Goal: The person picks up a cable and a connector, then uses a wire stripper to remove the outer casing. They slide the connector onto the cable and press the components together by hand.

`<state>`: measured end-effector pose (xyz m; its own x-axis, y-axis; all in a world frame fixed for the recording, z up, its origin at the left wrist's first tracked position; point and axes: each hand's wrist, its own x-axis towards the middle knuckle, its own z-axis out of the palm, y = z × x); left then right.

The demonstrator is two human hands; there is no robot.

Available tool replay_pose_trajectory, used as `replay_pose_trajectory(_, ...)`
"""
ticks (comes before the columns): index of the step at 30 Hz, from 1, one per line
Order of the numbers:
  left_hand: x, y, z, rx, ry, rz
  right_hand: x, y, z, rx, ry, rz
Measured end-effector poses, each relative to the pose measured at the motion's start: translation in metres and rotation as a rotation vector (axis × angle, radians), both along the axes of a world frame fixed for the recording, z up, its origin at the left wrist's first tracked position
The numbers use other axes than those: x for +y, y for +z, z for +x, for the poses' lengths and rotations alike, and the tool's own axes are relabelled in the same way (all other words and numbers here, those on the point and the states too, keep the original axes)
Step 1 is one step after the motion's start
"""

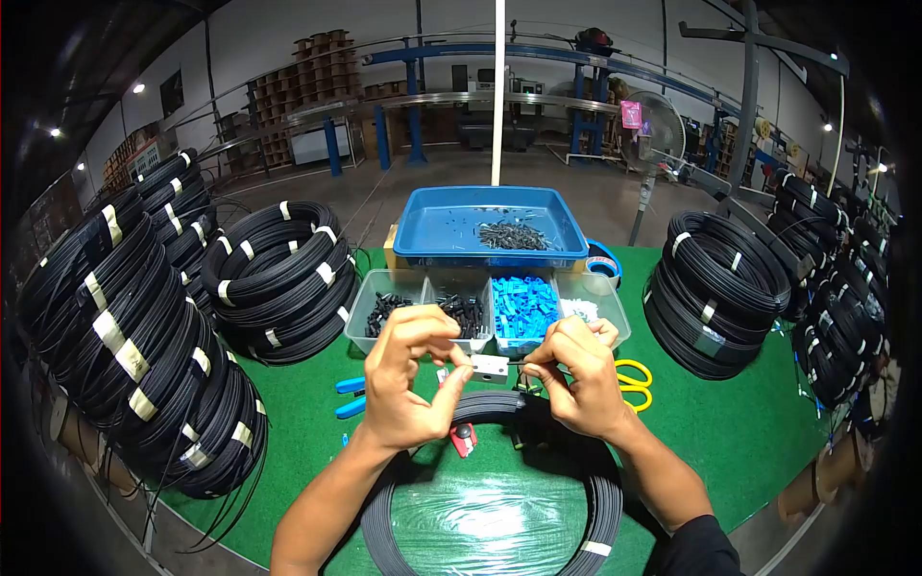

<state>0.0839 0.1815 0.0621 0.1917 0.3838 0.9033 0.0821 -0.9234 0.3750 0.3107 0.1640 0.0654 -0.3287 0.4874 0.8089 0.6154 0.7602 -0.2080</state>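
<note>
My right hand (581, 379) pinches a thin black cable (517, 362) between thumb and fingertips. That cable reaches the right side of a small pale metal block (490, 369) with dark holes. On the block's other side is my left hand (408, 379), its thumb and curved fingers apart with nothing between them. Below both hands lies a coil of black cable (377, 509) on the green table, partly covered by my wrists. A small red tool (464, 441) rests inside the coil's upper edge. Whether the cable's end sits inside the block is too small to tell.
Clear bins hold black connectors (459, 315), blue connectors (524, 307) and white pieces (579, 308). Behind them stands a blue tray (432, 235) with black scraps. Yellow-handled scissors (636, 384) and blue-handled pliers (351, 396) flank my hands. Cable stacks (279, 278) rise at both sides.
</note>
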Motion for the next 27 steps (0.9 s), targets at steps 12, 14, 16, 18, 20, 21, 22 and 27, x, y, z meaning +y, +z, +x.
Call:
replay_pose_trajectory(12,-0.001,-0.007,0.007,0.068,0.026,0.027,-0.006,-0.002,-0.009,-0.005,0.017,-0.003)
replay_pose_trajectory(14,-0.002,-0.007,0.008,-0.015,-0.027,-0.058,-0.005,-0.002,-0.006,-0.031,0.003,-0.003)
replay_pose_trajectory(16,0.0,-0.003,0.004,-0.028,-0.021,-0.035,-0.004,-0.002,-0.003,-0.06,-0.014,-0.002)
replay_pose_trajectory(18,0.004,-0.001,-0.002,-0.049,-0.002,0.012,-0.001,-0.002,-0.001,-0.034,-0.022,-0.007)
replay_pose_trajectory(20,0.003,0.0,-0.003,-0.069,-0.006,0.001,-0.002,-0.001,-0.001,-0.033,-0.021,0.001)
replay_pose_trajectory(21,0.002,0.0,-0.002,-0.084,-0.015,-0.006,-0.003,-0.001,-0.002,-0.032,-0.015,0.004)
replay_pose_trajectory(22,0.0,0.002,0.001,-0.082,-0.016,-0.006,-0.003,-0.001,-0.003,-0.038,-0.009,0.009)
replay_pose_trajectory(27,0.0,-0.004,0.005,0.117,0.0,0.051,-0.008,-0.001,-0.007,-0.067,-0.005,0.011)
